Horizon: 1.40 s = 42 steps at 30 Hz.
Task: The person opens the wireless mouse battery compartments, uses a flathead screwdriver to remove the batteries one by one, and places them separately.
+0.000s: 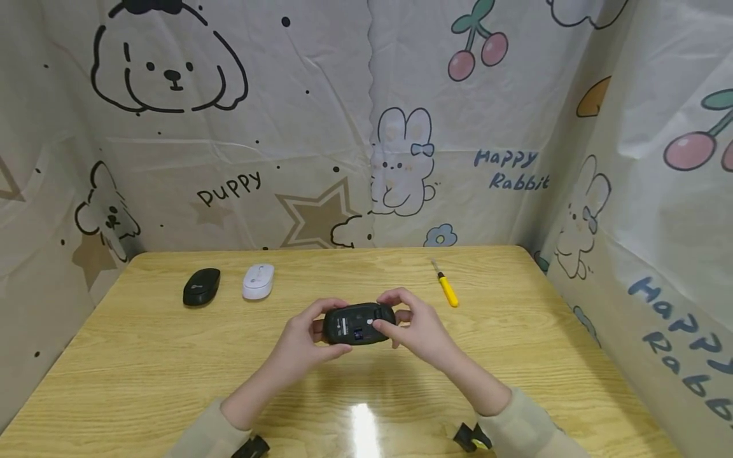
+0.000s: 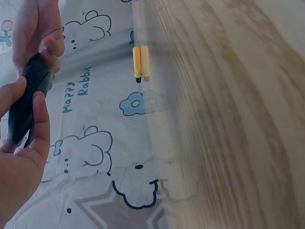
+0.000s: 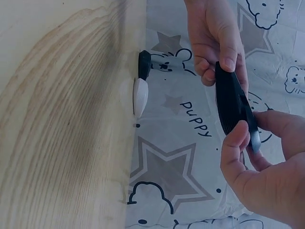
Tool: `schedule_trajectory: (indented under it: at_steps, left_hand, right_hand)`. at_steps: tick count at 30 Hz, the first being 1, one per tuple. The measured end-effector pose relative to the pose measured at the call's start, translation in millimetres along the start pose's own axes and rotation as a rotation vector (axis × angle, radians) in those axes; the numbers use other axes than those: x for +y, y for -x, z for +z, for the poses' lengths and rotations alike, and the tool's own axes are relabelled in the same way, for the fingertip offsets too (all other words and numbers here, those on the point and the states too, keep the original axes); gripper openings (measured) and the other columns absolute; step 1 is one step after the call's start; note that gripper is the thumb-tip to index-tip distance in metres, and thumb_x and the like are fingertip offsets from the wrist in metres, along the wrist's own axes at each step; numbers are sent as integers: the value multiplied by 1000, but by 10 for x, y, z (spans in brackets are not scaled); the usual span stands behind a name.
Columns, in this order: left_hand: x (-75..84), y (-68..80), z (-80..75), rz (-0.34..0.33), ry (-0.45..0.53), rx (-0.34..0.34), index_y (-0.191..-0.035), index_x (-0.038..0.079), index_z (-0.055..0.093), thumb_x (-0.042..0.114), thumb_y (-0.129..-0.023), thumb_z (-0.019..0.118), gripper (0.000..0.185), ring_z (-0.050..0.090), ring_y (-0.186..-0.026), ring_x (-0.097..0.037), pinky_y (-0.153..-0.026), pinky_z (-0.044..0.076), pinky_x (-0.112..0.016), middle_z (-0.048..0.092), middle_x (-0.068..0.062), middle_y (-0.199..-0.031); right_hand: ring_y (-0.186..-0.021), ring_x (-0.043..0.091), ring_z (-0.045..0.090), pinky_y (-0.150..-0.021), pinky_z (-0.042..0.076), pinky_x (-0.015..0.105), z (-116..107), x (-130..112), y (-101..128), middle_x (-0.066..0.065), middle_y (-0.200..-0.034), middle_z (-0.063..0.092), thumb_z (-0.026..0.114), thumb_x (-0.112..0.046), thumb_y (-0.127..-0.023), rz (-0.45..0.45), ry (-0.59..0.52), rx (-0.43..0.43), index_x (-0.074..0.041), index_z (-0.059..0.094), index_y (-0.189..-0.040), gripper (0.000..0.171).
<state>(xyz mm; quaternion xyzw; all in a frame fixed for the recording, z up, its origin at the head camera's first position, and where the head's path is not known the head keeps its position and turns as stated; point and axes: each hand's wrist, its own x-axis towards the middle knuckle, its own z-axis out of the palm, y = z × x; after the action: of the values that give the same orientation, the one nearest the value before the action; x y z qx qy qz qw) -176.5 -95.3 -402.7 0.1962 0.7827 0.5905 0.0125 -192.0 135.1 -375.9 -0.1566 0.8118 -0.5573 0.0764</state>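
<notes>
Between both hands, above the table, is a black computer mouse [image 1: 356, 324] with its underside turned up, showing a label and a sensor window. My left hand [image 1: 306, 337] grips its left end, thumb along the near edge and fingers at the far edge. The right hand [image 1: 420, 327] pinches the other end, its thumb lying on the underside near a small pale mark. In the left wrist view the mouse [image 2: 28, 100] appears edge-on between the hands. The right wrist view shows the mouse [image 3: 233, 105] from the side, fingers at both ends.
A second black mouse [image 1: 202, 287] and a white mouse [image 1: 258, 282] lie at the back left of the wooden table [image 1: 172, 356]. A screwdriver with a yellow handle [image 1: 448, 290] lies at the back right. Printed cloth [image 1: 321, 127] hangs around the table.
</notes>
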Motion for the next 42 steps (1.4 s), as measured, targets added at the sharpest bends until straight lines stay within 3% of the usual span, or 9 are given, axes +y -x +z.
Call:
schedule_trajectory:
  at_steps: [5, 18, 31, 42]
  left_hand:
    - [-15, 11, -25, -8, -8, -3, -127, 15, 52, 7, -70, 82, 65, 64, -97, -22, -80, 55, -24, 54, -8, -122]
    - [-55, 10, -87, -51, -4, 10, -125, 24, 54, 9, -70, 83, 64, 63, -100, -22, -81, 55, -24, 54, -7, -124]
    - [-62, 12, -146, -72, -3, 36, -129, 20, 51, 7, -70, 82, 67, 63, -103, -24, -84, 54, -23, 51, -7, -128]
    - [-58, 26, -188, -74, 13, 34, -129, 20, 50, 5, -71, 81, 68, 63, -102, -24, -85, 54, -24, 50, -8, -128]
  right_hand:
    - [-69, 24, 60, -56, 57, 31, -38, 11, -3, 15, -106, 54, 70, -11, -85, 12, -47, -16, -5, 57, -112, 30]
    - [-65, 19, 59, -59, 57, 44, -143, 37, -46, 9, -85, 61, 70, -14, -86, 8, -64, -4, -5, 60, -112, 30]
    - [-64, 17, 57, -58, 56, 30, -309, 105, -193, 7, -86, 62, 68, -14, -87, 41, -99, 14, -4, 59, -115, 31]
    - [-56, 15, 52, -61, 56, 37, -413, 259, -402, 4, -83, 60, 67, -18, -88, 68, -56, 91, -6, 60, -116, 31]
